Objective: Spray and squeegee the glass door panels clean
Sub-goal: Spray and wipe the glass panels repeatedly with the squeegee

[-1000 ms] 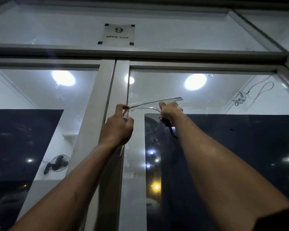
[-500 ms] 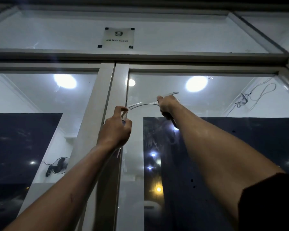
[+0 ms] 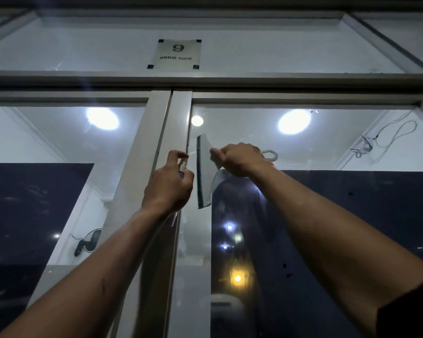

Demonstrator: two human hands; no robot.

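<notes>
Glass door panels fill the view from below, two of them side by side in pale metal frames that meet at a central pair of upright frame posts (image 3: 167, 132). The right panel (image 3: 327, 215) is the one being worked on; the left panel (image 3: 47, 191) sits untouched beside it.

Against the upper left edge of the right panel, a squeegee (image 3: 204, 172) stands with its blade nearly vertical, just beside the frame post. The right hand (image 3: 239, 159) grips its handle with fingers curled tightly round it, and the handle's hanging loop pokes out past the hand to the right. Whether the blade is pressed on the glass or just off it cannot be told.

The left hand (image 3: 167, 186) is wrapped round a small spray bottle (image 3: 183, 168), mostly hidden in the fist, with the index finger arched over the nozzle. It is held in front of the frame post, close beside the squeegee.

Beyond the glass, round ceiling lights (image 3: 294, 121) glow, a dark sheet covers the lower panes, and a wall fan (image 3: 87, 241) shows through the left panel. Above the doors, a small sign (image 3: 177, 53) reads 9.

This looks like the squeegee step, starting at the panel's top corner. The next move likely calls for firm, even pressure and a steady sideways pull of the blade across the glass, away from the frame.
</notes>
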